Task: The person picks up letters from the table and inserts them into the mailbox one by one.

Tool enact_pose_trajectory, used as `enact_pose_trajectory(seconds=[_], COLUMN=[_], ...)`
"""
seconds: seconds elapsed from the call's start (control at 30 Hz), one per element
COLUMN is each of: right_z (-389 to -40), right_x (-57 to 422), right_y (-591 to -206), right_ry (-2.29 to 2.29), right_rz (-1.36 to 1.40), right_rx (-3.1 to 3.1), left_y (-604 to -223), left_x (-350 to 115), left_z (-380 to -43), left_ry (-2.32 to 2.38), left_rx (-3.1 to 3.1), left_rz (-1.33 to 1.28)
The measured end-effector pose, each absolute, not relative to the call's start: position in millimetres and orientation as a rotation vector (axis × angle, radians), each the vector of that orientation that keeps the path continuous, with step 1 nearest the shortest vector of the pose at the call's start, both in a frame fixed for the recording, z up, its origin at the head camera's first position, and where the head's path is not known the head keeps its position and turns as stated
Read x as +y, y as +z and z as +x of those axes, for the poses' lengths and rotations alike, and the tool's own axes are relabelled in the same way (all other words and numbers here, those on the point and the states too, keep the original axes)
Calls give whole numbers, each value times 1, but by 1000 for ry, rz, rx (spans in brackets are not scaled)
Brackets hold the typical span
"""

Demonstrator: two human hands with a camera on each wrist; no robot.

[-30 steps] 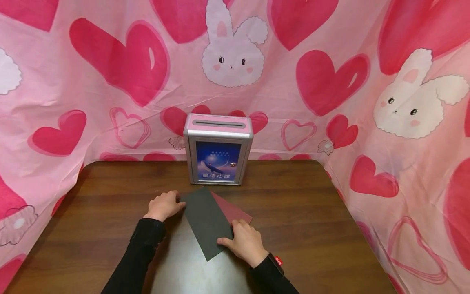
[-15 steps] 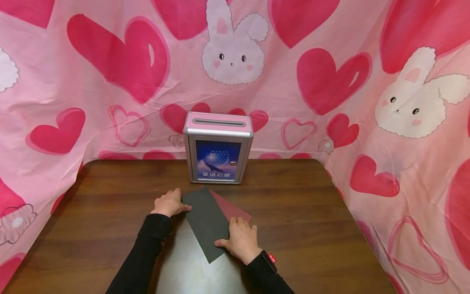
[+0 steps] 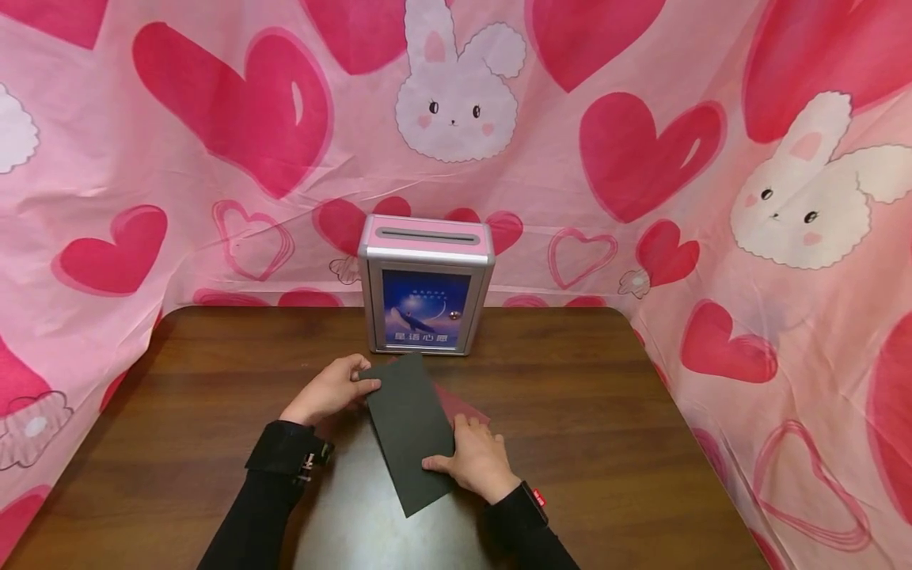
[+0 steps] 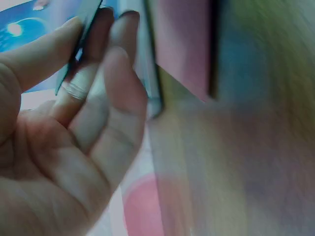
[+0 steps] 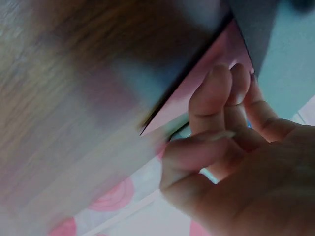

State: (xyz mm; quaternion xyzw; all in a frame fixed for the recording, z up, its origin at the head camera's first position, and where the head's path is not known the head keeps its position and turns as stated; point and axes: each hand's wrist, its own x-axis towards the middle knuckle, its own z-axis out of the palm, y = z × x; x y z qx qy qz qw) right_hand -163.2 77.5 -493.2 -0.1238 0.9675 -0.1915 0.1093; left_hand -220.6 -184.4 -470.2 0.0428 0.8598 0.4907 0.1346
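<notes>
A dark green sheet of paper (image 3: 408,419) lies at a slant over a pink sheet of paper (image 3: 451,402), of which one corner part shows to the right. My left hand (image 3: 333,389) pinches the green sheet's upper left corner between thumb and fingers. In the left wrist view the sheet's thin edge (image 4: 82,42) runs between them. My right hand (image 3: 476,457) holds the green sheet's lower right edge, thumb across its face. Its bent fingers (image 5: 210,93) reach over the pink sheet in the right wrist view; the thumb is hidden there.
A pink and silver box (image 3: 430,283) with a slot on top, a whale picture and a small lock stands behind the sheets. The brown wooden table (image 3: 606,412) ends at a cloth (image 3: 541,198) printed with hearts and rabbits.
My left hand has shifted right and away from me to the green sheet's corner, and that corner has risen. The green sheet covers more of the pink one. My right hand has barely moved.
</notes>
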Motion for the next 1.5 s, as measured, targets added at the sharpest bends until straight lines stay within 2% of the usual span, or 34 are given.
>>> enact_pose_trajectory(seconds=[0.23,0.53,0.97,1.3,1.5], right_z=[-164,-166,-167,-173,-179], right_x=[86,90,107,116,118], right_y=[-487,-485,-479,-463,-452], right_ry=[-1029,-1124,-1278,-1251,-1298], right_rz=[-418,-494,-473,-616,-618], right_rx=[2622,2521,2242,2458,2597], left_y=[-458,-447,-415,-379,-361], left_x=[-181,-180,-181,-176,-172], left_z=[-219,-219,-207,-190,-184], left_ry=[1682,1766,1782,1690,1708], left_rx=[2341,2303,2240,2395,2260], left_rz=[138,145,398,587,816])
